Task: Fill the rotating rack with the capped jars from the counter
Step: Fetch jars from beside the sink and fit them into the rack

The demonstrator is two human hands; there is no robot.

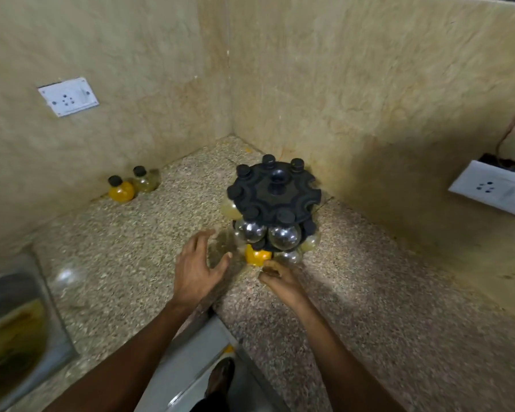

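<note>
A black rotating rack (275, 194) stands in the counter's corner with several round, black-capped jars hanging in its two tiers. An orange-filled jar (257, 255) sits in the lower tier at the front. My left hand (198, 267) hovers with fingers spread just left of the rack's base, holding nothing. My right hand (277, 279) is directly in front of the orange jar with its fingers curled, and nothing shows in them. By the left wall stand two loose capped jars: an orange one (120, 189) and a pale yellowish one (143, 180).
The speckled stone counter (149, 248) meets tan stone walls in the corner. A steel sink (12, 322) lies at the far left. White wall sockets hang on the left wall (68, 96) and the right wall (492, 191). The counter's front edge notches inward below my arms.
</note>
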